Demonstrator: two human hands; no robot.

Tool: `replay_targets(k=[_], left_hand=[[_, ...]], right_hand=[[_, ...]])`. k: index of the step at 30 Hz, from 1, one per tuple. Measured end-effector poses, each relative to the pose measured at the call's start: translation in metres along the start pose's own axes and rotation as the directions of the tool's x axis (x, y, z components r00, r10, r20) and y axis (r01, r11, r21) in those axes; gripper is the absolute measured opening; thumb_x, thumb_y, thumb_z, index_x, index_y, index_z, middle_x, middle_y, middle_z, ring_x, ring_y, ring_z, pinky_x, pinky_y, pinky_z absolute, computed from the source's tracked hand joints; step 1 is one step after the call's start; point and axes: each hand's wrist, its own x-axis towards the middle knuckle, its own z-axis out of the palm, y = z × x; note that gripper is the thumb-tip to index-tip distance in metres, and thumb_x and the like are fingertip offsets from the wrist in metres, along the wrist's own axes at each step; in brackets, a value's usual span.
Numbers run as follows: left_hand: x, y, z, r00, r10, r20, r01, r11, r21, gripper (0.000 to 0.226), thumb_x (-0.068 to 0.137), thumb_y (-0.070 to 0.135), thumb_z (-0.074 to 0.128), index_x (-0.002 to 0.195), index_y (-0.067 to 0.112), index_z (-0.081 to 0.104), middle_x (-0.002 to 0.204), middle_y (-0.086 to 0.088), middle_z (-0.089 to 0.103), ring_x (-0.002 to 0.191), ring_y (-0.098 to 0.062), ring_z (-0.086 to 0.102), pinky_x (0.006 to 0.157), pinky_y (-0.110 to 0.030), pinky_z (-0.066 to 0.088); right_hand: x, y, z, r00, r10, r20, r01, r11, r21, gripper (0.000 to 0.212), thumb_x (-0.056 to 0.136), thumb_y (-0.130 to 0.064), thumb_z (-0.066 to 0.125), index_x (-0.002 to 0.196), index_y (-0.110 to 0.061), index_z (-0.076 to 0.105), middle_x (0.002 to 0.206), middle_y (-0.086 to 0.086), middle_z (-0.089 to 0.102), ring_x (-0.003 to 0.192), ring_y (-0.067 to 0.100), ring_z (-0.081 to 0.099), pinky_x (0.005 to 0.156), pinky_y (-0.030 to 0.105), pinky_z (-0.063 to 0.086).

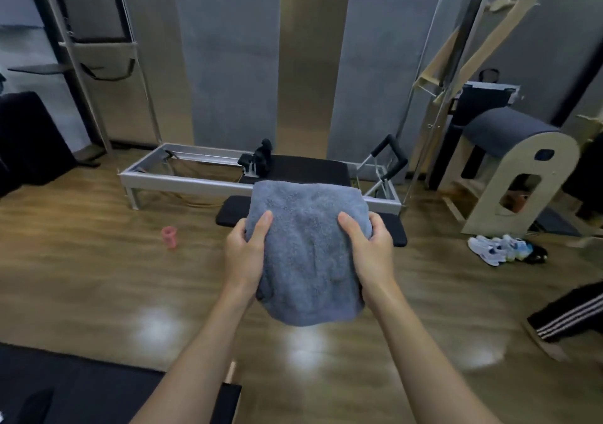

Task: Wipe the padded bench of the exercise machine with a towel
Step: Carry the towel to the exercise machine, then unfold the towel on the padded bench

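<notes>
A folded grey-blue towel (308,254) is held up in front of me at mid-frame. My left hand (246,254) grips its left edge with the thumb on top. My right hand (370,250) grips the right edge the same way. Beyond the towel stands the exercise machine (182,179), a low metal frame with a black padded bench (310,171), partly hidden by the towel. A black padded board (233,211) lies on the floor in front of the frame, mostly behind the towel.
A pink ring-shaped object (169,237) lies on the wooden floor at left. Sneakers (502,249) and a wooden barrel apparatus (518,169) stand at right. Another person's leg in striped trousers (567,319) is at the right edge. A black mat (81,387) is near my feet.
</notes>
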Motion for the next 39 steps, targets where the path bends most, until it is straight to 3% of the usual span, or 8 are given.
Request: replay_targets(k=[6,17,21,25,28,31,35,39], left_hand=[[0.160,-0.036,0.037,0.998,0.002,-0.065,-0.001,1.000,0.028,0.041,0.073,0.056,0.070,0.086,0.018,0.069,0.086,0.001,0.076,0.080,-0.017,0.073,0.070,-0.036,0.058],[0.412,-0.093,0.054,0.983,-0.044,-0.179,0.067,0.990,0.125,0.037,0.079,0.052,0.068,0.083,0.016,0.061,0.083,0.003,0.074,0.083,-0.016,0.072,0.072,-0.037,0.057],[0.511,-0.156,0.056,0.982,-0.051,-0.182,0.083,0.982,0.171,0.036,0.079,0.054,0.064,0.087,0.020,0.059,0.088,-0.001,0.072,0.088,-0.019,0.069,0.080,-0.046,0.056],[0.591,-0.249,0.057,0.985,-0.104,-0.138,0.131,0.969,0.209,0.035,0.083,0.053,0.059,0.091,0.019,0.058,0.093,-0.002,0.070,0.092,-0.021,0.067,0.083,-0.053,0.054],[0.637,-0.340,0.052,0.977,-0.176,-0.122,0.204,0.941,0.272,0.037,0.089,0.051,0.058,0.086,0.014,0.061,0.087,-0.001,0.070,0.085,-0.018,0.067,0.076,-0.043,0.056],[0.676,-0.444,0.048,0.960,-0.272,-0.069,0.278,0.892,0.357,0.041,0.093,0.046,0.056,0.082,0.007,0.061,0.081,-0.005,0.069,0.079,-0.023,0.066,0.064,-0.036,0.050],[0.737,-0.569,0.052,0.943,-0.333,-0.021,0.312,0.857,0.410,0.034,0.096,0.041,0.052,0.092,0.008,0.062,0.089,-0.006,0.067,0.087,-0.025,0.065,0.073,-0.044,0.051],[0.796,-0.644,0.046,0.939,-0.341,0.045,0.296,0.868,0.399,0.035,0.095,0.045,0.051,0.110,0.017,0.064,0.106,-0.004,0.069,0.100,-0.025,0.065,0.089,-0.046,0.053]], right_hand=[[0.167,0.048,0.058,0.995,0.012,0.104,-0.015,1.000,0.023,0.027,0.080,-0.043,0.071,0.099,-0.024,0.063,0.092,-0.008,0.074,0.085,0.009,0.071,0.073,0.033,0.056],[0.395,0.134,0.184,0.968,0.131,0.214,-0.142,0.989,0.037,0.030,0.079,-0.042,0.073,0.102,-0.027,0.062,0.094,-0.009,0.074,0.086,0.009,0.071,0.064,0.022,0.054],[0.470,0.199,0.226,0.955,0.219,0.200,-0.220,0.975,-0.014,0.036,0.072,-0.040,0.079,0.102,-0.028,0.064,0.092,-0.009,0.075,0.085,0.009,0.072,0.065,0.025,0.056],[0.540,0.286,0.257,0.876,0.412,0.250,-0.432,0.902,0.027,0.042,0.067,-0.021,0.085,0.105,-0.010,0.068,0.096,0.007,0.076,0.089,0.024,0.073,0.067,0.033,0.057],[0.581,0.366,0.275,0.826,0.487,0.283,-0.513,0.858,0.020,0.048,0.060,-0.020,0.085,0.103,-0.008,0.068,0.099,0.011,0.075,0.090,0.029,0.072,0.068,0.037,0.057],[0.608,0.455,0.290,0.844,0.437,0.310,-0.449,0.893,-0.036,0.037,0.061,-0.022,0.082,0.097,-0.020,0.071,0.099,0.008,0.075,0.090,0.027,0.072,0.064,0.033,0.058],[0.641,0.566,0.320,0.904,0.287,0.318,-0.254,0.957,-0.141,0.032,0.070,-0.020,0.078,0.095,-0.037,0.069,0.097,-0.004,0.075,0.090,0.015,0.071,0.076,0.038,0.056],[0.673,0.637,0.355,0.926,0.095,0.366,0.002,0.967,-0.256,0.029,0.075,-0.015,0.070,0.091,-0.039,0.064,0.088,-0.012,0.073,0.081,0.004,0.069,0.062,0.020,0.055]])
